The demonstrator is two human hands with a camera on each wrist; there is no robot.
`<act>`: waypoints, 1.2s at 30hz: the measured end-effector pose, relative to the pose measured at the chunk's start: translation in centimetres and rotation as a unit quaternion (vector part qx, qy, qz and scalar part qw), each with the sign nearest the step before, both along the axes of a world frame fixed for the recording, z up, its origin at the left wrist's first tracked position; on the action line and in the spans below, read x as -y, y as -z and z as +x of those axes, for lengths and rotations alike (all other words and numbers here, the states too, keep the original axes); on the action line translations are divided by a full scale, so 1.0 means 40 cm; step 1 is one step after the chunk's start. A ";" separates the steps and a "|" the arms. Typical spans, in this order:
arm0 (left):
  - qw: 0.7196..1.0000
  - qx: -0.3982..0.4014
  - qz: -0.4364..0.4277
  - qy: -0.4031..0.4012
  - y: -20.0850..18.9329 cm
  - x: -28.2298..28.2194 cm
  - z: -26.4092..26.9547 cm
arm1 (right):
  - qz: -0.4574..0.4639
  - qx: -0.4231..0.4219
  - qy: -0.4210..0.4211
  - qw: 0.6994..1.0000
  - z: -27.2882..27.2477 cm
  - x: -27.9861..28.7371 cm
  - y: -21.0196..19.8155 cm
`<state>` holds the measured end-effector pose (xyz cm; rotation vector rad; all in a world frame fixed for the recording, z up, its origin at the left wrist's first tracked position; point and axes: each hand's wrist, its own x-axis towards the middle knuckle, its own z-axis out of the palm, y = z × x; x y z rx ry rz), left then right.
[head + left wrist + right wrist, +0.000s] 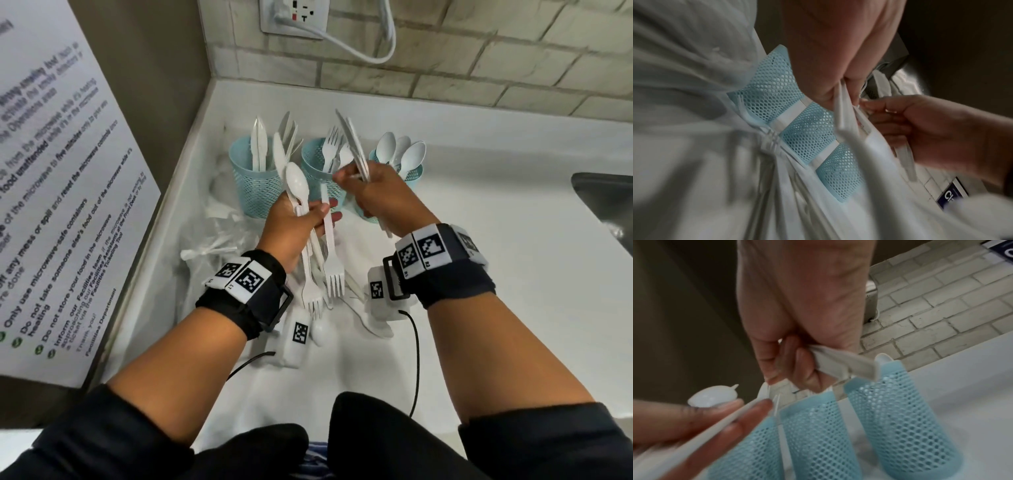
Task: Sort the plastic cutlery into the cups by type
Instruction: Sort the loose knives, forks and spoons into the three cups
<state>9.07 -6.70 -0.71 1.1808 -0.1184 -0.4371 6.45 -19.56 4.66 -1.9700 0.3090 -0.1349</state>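
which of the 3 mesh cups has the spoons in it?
The rightmost blue mesh cup, partly behind the right hand: rounded spoon bowls stick up from it. The middle cup holds forks, the left cup knives.

Black sleeves (102,442), black wristbands (455,277) bearing square-coded tags, thin black cables (416,363)

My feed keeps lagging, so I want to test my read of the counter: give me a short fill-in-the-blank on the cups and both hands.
1. The number of blue mesh cups standing on the counter is ____.
2. The right cup holds only ____.
3. The left hand grips a mixed bundle whose forks point down and whose one ____ points up.
4. The right hand holds knives above the ____ cup.

Missing words: three; spoons; spoon; middle
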 end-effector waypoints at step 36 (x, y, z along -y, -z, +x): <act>0.984 -0.017 0.135 -0.114 0.027 -0.053 0.027 | 0.312 0.199 0.100 0.924 0.241 -0.108 -0.140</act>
